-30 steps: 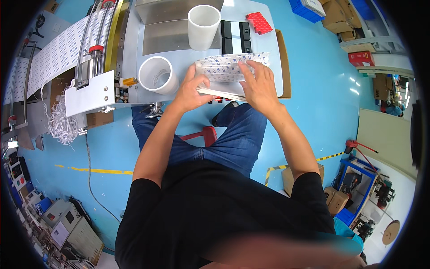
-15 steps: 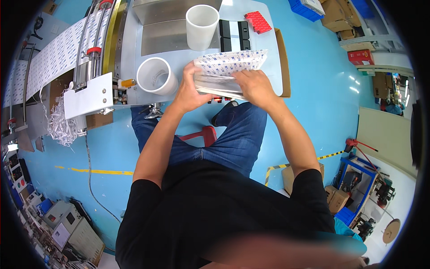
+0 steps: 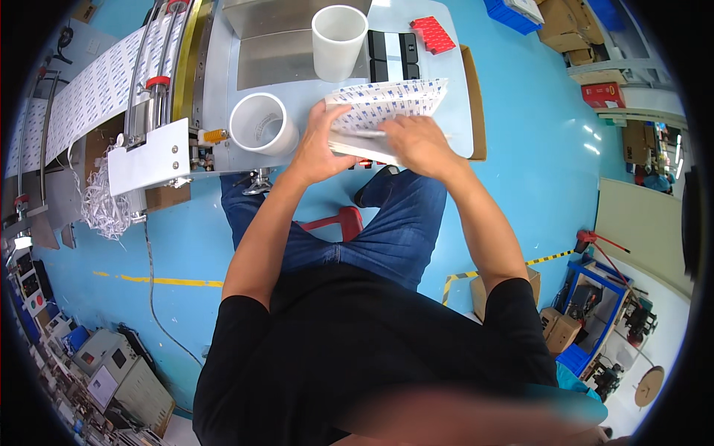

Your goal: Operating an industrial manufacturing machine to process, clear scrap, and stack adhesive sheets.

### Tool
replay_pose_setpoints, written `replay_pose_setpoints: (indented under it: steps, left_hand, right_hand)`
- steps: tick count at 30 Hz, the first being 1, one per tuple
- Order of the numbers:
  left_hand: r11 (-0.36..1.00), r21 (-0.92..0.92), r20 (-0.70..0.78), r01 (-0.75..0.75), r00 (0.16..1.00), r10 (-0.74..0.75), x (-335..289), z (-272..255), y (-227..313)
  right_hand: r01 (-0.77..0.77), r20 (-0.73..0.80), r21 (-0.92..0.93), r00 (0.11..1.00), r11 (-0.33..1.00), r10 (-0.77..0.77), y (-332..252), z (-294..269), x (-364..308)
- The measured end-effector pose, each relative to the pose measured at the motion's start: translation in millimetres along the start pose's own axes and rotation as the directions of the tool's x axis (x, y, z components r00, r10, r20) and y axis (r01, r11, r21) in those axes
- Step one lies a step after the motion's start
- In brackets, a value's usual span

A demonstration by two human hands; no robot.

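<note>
A stack of white sheets with a blue printed pattern (image 3: 387,97) is held over the near edge of the machine's table, spread apart like a part-opened booklet. My left hand (image 3: 321,152) grips its left side, thumb toward the near leaves and fingers behind. Inside the gap, the curled fingers of my right hand (image 3: 418,143) pinch the near leaves at their right part; the fingertips are partly hidden by the paper. Left of my left hand stands a white cylindrical cup (image 3: 260,123), and beyond the sheets a second white cylinder (image 3: 338,46).
At left is a roller machine (image 3: 160,104) carrying a printed web (image 3: 82,97), with shredded paper strips (image 3: 104,201) hanging beside it. A black flat device (image 3: 393,53) and a red packet (image 3: 433,35) lie on the table (image 3: 460,111). A red stool (image 3: 349,223) shows between my legs.
The leaves have been parted wider, so more printed pattern shows inside the stack. My right fingers have shifted slightly along the near leaves, while my left hand keeps its grip.
</note>
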State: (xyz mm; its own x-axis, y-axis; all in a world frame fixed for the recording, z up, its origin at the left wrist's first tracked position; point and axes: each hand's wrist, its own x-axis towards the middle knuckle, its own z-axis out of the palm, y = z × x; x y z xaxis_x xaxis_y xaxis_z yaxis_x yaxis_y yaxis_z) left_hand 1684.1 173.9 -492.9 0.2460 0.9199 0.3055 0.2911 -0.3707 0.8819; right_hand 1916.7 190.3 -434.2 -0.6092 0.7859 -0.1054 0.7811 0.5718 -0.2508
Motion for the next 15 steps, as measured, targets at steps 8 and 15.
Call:
replay_pose_setpoints:
  steps: [8, 15]
  left_hand:
    - [0.999, 0.025, 0.043, -0.026, 0.999, 0.024, -5, 1, -16]
    - [0.999, -0.034, 0.048, -0.014, 0.999, 0.015, -3, 1, -11]
  right_hand:
    - [0.043, -0.412, 0.218, 0.91, 0.975, 0.051, 3, -22, 5]
    - [-0.126, -0.326, -0.006, 0.938, 0.992, 0.117, 4, -13, 5]
